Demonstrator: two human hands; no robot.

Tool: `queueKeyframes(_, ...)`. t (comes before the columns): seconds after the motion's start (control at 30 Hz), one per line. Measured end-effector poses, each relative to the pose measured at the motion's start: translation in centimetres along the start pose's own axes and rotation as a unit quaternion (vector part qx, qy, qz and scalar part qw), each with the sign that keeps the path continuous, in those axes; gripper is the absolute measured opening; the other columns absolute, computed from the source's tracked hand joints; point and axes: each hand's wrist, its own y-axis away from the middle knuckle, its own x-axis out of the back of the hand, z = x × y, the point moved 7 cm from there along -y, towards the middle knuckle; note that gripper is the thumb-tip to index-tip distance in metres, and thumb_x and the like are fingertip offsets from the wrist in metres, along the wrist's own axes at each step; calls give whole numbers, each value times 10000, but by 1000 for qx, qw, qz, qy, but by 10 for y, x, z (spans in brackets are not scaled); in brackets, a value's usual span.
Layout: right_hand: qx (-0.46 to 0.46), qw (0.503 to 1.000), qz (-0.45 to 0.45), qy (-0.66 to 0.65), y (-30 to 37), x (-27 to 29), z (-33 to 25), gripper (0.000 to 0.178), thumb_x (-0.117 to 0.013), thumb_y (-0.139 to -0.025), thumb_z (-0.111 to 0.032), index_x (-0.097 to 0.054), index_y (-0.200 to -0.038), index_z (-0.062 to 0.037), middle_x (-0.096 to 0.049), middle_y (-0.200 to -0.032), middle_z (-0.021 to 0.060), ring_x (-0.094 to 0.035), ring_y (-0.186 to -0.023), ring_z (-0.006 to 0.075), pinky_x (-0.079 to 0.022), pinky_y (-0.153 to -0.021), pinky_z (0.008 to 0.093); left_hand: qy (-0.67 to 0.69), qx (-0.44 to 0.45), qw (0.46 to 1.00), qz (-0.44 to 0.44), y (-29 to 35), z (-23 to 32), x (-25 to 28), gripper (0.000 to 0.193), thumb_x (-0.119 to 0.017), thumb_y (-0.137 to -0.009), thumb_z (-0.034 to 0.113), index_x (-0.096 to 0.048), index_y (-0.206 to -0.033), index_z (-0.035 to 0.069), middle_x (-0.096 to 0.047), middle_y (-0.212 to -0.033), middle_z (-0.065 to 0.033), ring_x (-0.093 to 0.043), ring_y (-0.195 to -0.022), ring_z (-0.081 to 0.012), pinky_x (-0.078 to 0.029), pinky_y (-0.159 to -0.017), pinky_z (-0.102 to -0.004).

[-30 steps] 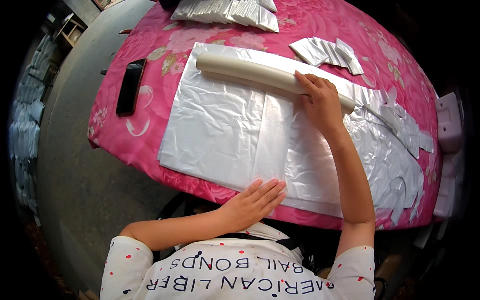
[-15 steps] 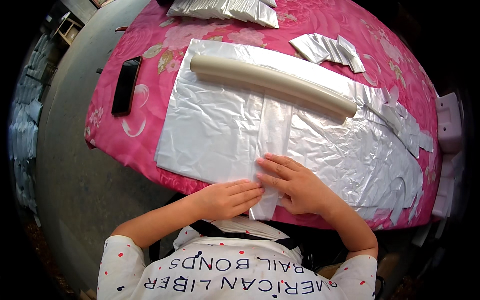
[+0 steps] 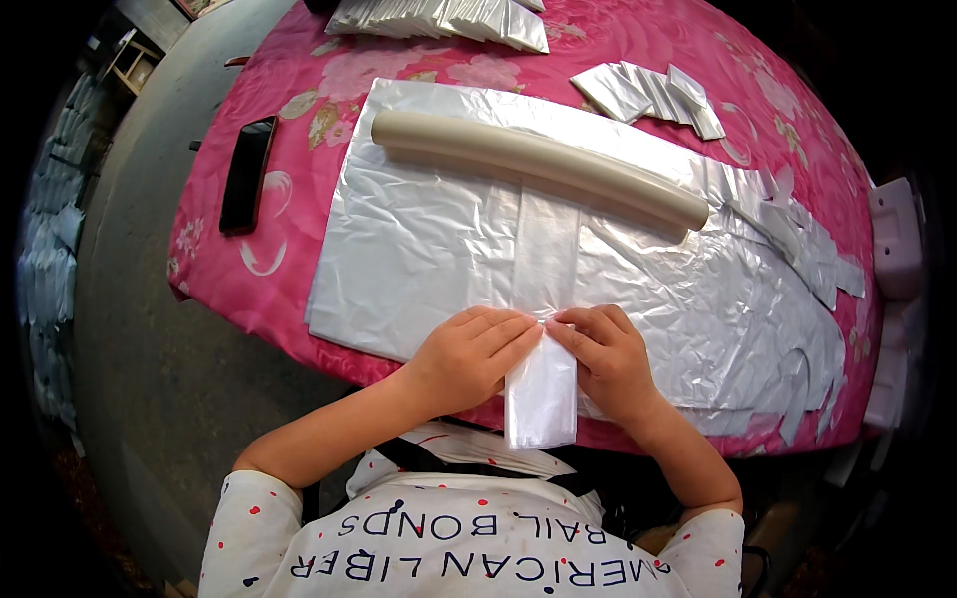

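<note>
A stack of silvery-white plastic bags (image 3: 419, 224) lies on the table. On it, a bag folded into a long narrow strip (image 3: 544, 249) runs toward my body. Its near end (image 3: 541, 404) hangs over the table's edge as a smooth flap. My left hand (image 3: 474, 357) is closed, fingers pressed together, with its tips on the strip's left side. From the right, my right hand (image 3: 606, 357) pinches the strip at the same level, thumb and fingers almost touching the left fingertips. A beige tube (image 3: 538, 164) rests across the stack beyond my hands.
A black phone (image 3: 248, 175) lies on the pink flowered tablecloth (image 3: 214, 249) at left. Folded bag packets (image 3: 648, 97) sit at the far right, with a larger row of packets (image 3: 439, 20) at the far edge. Torn plastic strips (image 3: 797, 239) trail at right, beside white foam boxes (image 3: 897, 239).
My hands have shifted from flattening the strip to gripping it farther from my body, fingertips now together. The strip's near end now shows as a neat, wider flap.
</note>
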Motion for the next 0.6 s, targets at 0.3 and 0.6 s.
queueKeyframes(0.3,-318,934,-47,-154,-19,-8,50,109,-644,-802,-124,-648,-790,-16,-602,-621,108,-577,-535,221,-440,-512,312,135,272,953,-17,-26,-41,-3,293,-602,-823,114,-582,-1093,3,-604,-958,-138,-597,-767,-272,-482,-654,-362)
queueKeyframes(0.6,-385,906,-72,-160,-33,-9,57,208,-667,-803,-163,-601,-749,27,-598,-582,99,-585,-511,189,-450,-508,298,-66,91,983,-148,-16,-20,-33,708,-594,-815,339,-325,-1355,-31,-265,-1443,-195,-236,-1351,-325,-211,-1088,-446)
